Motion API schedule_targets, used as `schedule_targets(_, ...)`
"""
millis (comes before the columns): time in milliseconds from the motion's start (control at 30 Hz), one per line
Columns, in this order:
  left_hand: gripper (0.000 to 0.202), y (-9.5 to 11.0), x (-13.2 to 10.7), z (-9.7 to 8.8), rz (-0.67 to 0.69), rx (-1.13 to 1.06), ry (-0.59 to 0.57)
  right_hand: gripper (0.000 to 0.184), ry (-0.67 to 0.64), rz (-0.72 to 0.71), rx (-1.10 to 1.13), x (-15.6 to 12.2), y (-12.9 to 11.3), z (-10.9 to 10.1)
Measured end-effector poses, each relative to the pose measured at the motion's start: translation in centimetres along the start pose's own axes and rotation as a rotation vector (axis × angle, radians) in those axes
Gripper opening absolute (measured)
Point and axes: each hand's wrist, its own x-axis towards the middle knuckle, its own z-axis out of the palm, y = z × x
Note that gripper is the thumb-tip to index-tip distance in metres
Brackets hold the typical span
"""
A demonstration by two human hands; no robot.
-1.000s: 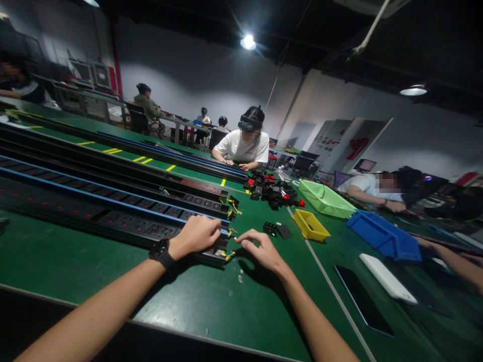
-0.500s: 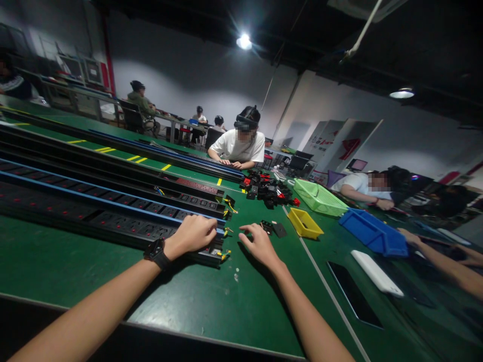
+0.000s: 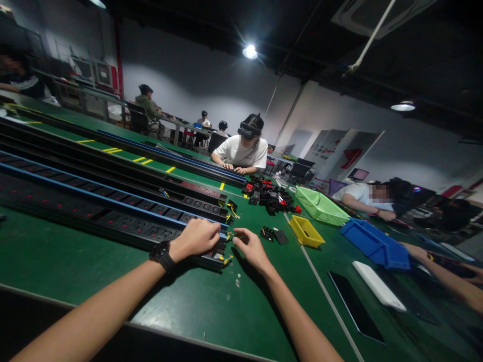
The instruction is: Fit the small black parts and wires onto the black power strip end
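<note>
My left hand [image 3: 196, 238], with a black watch on the wrist, rests curled on the near end of a long black power strip [image 3: 124, 226] that lies on the green table [image 3: 211, 296]. My right hand [image 3: 251, 249] sits just right of that end, its fingertips pinched at the yellow-tipped wires [image 3: 229, 235] that stick out of the strip. What the pinch holds is too small to see. Two small black parts [image 3: 274, 234] lie on the table a little beyond my right hand.
More long strips [image 3: 113, 176] run off to the left. A yellow bin [image 3: 306, 232], a green basket [image 3: 320, 206], a blue bin [image 3: 375, 244], a pile of black and red parts [image 3: 271, 193], a white slab [image 3: 379, 284] and a dark tablet [image 3: 354, 306] lie right. Other people sit around.
My right hand has moved left, from the table near the small black parts back to the wires at the strip's end. My left hand has stayed on the strip.
</note>
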Motion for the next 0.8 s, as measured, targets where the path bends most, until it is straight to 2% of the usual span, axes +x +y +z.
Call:
schedule_targets(100,0.024,0.0,0.0,0.1,-0.002,-0.003,0.005,0.044,-0.049,0.015,0.184,0.7,0.8,-0.3)
schedule_targets(200,0.024,0.1,0.0,0.0,0.002,-0.007,0.004,0.044,-0.037,0.018,0.197,0.9,0.9,-0.1)
schedule_targets(467,0.024,-0.2,-0.1,0.5,0.016,-0.039,0.020,0.028,0.033,-0.090,-0.103,1.1,-0.5,1.3)
schedule_targets(667,0.024,-0.2,-0.1,0.5,0.013,-0.039,0.028,0.015,0.020,-0.171,-0.316,2.4,-1.5,1.8)
schedule_targets(800,0.023,-0.2,-0.1,0.5,0.014,-0.040,0.028,0.012,-0.012,-0.169,-0.366,2.7,-1.6,1.7)
